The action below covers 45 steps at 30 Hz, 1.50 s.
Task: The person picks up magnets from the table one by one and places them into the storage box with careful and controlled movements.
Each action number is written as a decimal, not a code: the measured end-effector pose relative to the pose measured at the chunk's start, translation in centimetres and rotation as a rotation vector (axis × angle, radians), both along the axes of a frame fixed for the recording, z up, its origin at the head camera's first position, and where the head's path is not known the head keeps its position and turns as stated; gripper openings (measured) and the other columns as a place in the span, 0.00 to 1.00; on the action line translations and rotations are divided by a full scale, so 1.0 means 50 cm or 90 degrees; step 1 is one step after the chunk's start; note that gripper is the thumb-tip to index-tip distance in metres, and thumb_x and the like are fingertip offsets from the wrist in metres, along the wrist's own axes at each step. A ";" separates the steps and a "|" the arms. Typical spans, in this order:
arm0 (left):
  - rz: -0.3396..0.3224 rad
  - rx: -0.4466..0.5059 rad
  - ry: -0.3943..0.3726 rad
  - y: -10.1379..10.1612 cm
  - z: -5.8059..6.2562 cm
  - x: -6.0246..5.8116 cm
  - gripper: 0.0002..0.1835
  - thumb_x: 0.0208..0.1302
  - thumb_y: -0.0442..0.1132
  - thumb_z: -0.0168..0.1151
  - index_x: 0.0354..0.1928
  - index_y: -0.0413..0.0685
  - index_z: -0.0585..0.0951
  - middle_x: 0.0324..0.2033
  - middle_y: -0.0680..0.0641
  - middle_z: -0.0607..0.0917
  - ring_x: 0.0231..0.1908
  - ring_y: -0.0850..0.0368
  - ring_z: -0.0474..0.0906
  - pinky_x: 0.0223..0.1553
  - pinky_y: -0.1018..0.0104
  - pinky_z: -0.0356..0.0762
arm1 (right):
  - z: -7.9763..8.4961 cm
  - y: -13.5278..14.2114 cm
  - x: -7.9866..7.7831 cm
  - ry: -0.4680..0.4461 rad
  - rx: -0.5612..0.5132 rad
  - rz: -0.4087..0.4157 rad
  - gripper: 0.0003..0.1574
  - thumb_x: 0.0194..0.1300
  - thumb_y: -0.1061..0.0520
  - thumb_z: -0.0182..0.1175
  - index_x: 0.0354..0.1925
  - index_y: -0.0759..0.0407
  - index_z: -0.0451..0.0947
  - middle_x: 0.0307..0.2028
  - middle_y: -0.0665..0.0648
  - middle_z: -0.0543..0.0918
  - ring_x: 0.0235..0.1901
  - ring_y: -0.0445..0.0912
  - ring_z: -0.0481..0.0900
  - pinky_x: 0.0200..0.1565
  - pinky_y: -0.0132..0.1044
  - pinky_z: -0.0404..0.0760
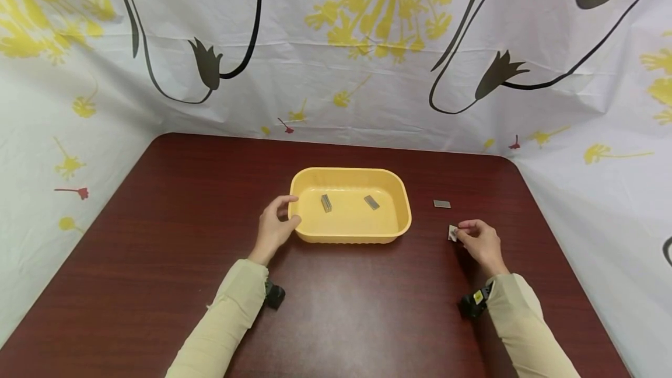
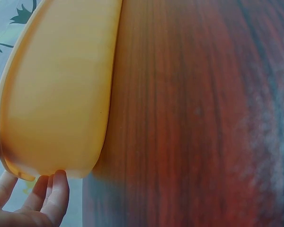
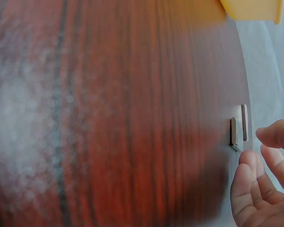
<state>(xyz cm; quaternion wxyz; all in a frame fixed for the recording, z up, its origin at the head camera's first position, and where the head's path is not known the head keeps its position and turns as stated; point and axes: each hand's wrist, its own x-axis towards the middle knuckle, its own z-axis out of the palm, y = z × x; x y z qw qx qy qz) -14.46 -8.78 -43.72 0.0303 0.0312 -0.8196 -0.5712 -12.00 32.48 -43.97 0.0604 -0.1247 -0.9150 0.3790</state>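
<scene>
A shallow yellow plastic tray (image 1: 349, 238) sits on the dark red-brown table. Its left end is held by my left hand (image 1: 274, 227), with fingertips and thumb at the rim; the left wrist view shows the fingers (image 2: 59, 182) against its end wall. Inside lie two small grey rectangular pieces, one left (image 1: 326, 203) and one right (image 1: 371, 202). My right hand (image 1: 480, 244) reaches to a small pale, shiny rectangular piece (image 1: 452, 233) right of the tray. In the right wrist view, its thumb and fingers stand apart beside that piece (image 3: 234, 132).
Another flat grey rectangular piece (image 1: 441, 204) lies just beyond the right hand, to the right of the tray. A white cloth (image 1: 346, 74) with yellow flowers and dark stems hangs behind the table (image 1: 336, 308) and along its sides. Both wrists carry small black cameras.
</scene>
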 end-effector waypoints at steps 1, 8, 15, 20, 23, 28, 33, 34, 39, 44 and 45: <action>0.001 0.000 -0.001 0.000 0.000 0.000 0.21 0.45 0.31 0.57 0.46 0.48 0.76 0.47 0.49 0.76 0.42 0.50 0.75 0.32 0.66 0.72 | -0.001 0.000 0.000 -0.001 0.000 0.000 0.14 0.55 0.60 0.58 0.39 0.69 0.74 0.28 0.61 0.80 0.17 0.37 0.74 0.19 0.29 0.71; 0.001 0.001 -0.002 0.001 -0.001 0.000 0.21 0.45 0.31 0.57 0.46 0.48 0.76 0.47 0.49 0.76 0.42 0.50 0.75 0.33 0.66 0.72 | -0.008 0.001 0.000 -0.001 0.014 -0.001 0.14 0.54 0.59 0.58 0.38 0.69 0.74 0.27 0.59 0.80 0.16 0.33 0.71 0.20 0.27 0.71; -0.002 0.002 -0.001 0.003 -0.003 0.001 0.21 0.45 0.31 0.57 0.46 0.47 0.76 0.46 0.49 0.76 0.42 0.51 0.75 0.33 0.65 0.72 | -0.012 0.002 -0.001 -0.008 0.017 -0.013 0.15 0.54 0.59 0.58 0.37 0.69 0.75 0.26 0.57 0.80 0.16 0.32 0.71 0.20 0.28 0.70; -0.003 0.004 0.000 0.003 -0.002 0.002 0.20 0.45 0.31 0.57 0.46 0.48 0.76 0.46 0.49 0.76 0.42 0.51 0.75 0.33 0.65 0.72 | -0.015 0.006 -0.004 -0.020 0.014 -0.015 0.16 0.53 0.57 0.59 0.37 0.69 0.75 0.24 0.53 0.79 0.16 0.33 0.70 0.20 0.29 0.69; -0.003 0.005 -0.001 0.004 -0.002 0.001 0.21 0.45 0.31 0.57 0.46 0.48 0.76 0.46 0.49 0.76 0.42 0.51 0.75 0.32 0.66 0.72 | -0.015 0.007 -0.006 -0.030 0.011 -0.011 0.17 0.53 0.57 0.59 0.38 0.68 0.75 0.24 0.52 0.79 0.17 0.35 0.69 0.20 0.30 0.69; -0.005 0.005 -0.005 0.004 -0.002 0.000 0.21 0.45 0.32 0.57 0.46 0.48 0.76 0.47 0.49 0.76 0.42 0.51 0.75 0.31 0.66 0.71 | -0.012 0.007 -0.006 -0.054 -0.006 0.004 0.19 0.54 0.56 0.60 0.39 0.69 0.72 0.26 0.55 0.77 0.21 0.38 0.69 0.21 0.30 0.69; -0.004 0.006 -0.004 0.002 0.000 -0.001 0.21 0.45 0.31 0.57 0.46 0.48 0.76 0.47 0.49 0.76 0.44 0.49 0.75 0.33 0.65 0.72 | -0.008 0.006 -0.008 -0.067 -0.005 0.026 0.21 0.54 0.55 0.60 0.42 0.69 0.71 0.28 0.57 0.75 0.22 0.40 0.69 0.22 0.30 0.68; -0.004 0.007 -0.005 0.002 0.000 -0.001 0.21 0.45 0.31 0.57 0.47 0.47 0.76 0.47 0.49 0.76 0.44 0.48 0.75 0.33 0.65 0.72 | -0.007 0.005 -0.009 -0.069 -0.005 0.029 0.22 0.54 0.55 0.60 0.43 0.69 0.70 0.28 0.57 0.75 0.23 0.41 0.69 0.23 0.31 0.68; -0.004 0.011 -0.008 -0.001 0.002 -0.001 0.21 0.45 0.31 0.57 0.47 0.47 0.76 0.48 0.47 0.76 0.44 0.47 0.74 0.32 0.65 0.72 | -0.004 0.002 -0.010 -0.077 -0.008 0.042 0.24 0.55 0.54 0.59 0.45 0.70 0.70 0.27 0.56 0.74 0.23 0.42 0.68 0.22 0.31 0.68; -0.008 0.011 -0.011 -0.002 0.003 -0.001 0.21 0.45 0.31 0.57 0.47 0.47 0.76 0.48 0.46 0.76 0.44 0.47 0.74 0.32 0.65 0.72 | -0.006 0.003 -0.012 -0.081 0.004 0.049 0.24 0.55 0.54 0.59 0.45 0.70 0.70 0.26 0.55 0.75 0.23 0.42 0.69 0.23 0.31 0.68; -0.008 0.011 -0.010 -0.002 0.003 -0.001 0.21 0.45 0.31 0.57 0.47 0.47 0.76 0.48 0.46 0.76 0.44 0.47 0.74 0.33 0.65 0.72 | -0.006 0.004 -0.013 -0.083 0.006 0.051 0.24 0.55 0.54 0.60 0.44 0.70 0.70 0.26 0.55 0.75 0.23 0.42 0.69 0.23 0.31 0.68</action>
